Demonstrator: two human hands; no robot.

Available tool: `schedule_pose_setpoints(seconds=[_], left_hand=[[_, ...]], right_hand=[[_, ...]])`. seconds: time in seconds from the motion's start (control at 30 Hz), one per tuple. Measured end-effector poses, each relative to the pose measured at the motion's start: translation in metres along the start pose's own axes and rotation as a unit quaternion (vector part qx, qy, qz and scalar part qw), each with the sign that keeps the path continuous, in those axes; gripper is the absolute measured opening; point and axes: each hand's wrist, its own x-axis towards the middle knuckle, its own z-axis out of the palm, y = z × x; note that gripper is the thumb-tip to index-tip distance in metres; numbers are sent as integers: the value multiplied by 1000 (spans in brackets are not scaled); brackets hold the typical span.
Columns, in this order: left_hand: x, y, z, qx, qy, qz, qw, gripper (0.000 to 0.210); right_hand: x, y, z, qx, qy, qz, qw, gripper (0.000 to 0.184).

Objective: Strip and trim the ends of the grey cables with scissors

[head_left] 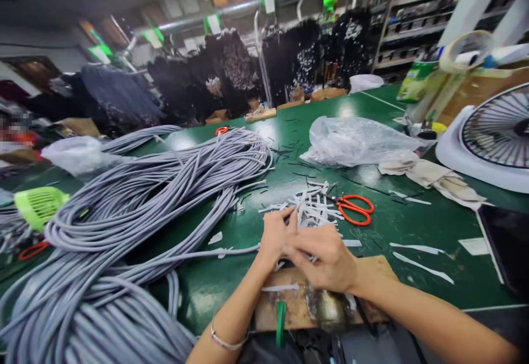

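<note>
The gray cable (223, 252) runs in from the left, just above the desk (194, 292), its near part going into the left hand (275, 237). It is probably light at this end and bendy but springy, with a smooth skin that could slide; the coil (165, 177) behind looks heavy and may drag. A pinch close to the end, backed by the palm, should steady it.

The left hand is curled around the cable, thumb and forefinger pointing forward. The right hand (326, 254) meets it from the side, knuckles up and fingers bent inward; what they pinch, if anything, is hidden. Both forearms angle inward, bringing the hands together above the board (264, 311), near the white strips (314, 210).
</note>
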Motion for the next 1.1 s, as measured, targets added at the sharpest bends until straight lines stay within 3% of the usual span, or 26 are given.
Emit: schedule_pose_setpoints(seconds=[0.13,0.23,0.77,0.97,1.1], left_hand=[[0,1,-5,-50,97,-12,994,27],[-5,6,-8,-47,128,14,991,25],[-15,11,-2,-17,149,131,980,16],[-14,8,2,23,89,100,991,21],[-13,12,-2,5,143,75,987,17]], right_hand=[[1,20,-7,-101,35,135,985,25],[4,31,-11,-132,29,170,976,26],[6,23,-7,-69,41,173,982,30],[5,10,-9,-4,56,55,997,20],[4,16,-14,-38,74,112,990,20]])
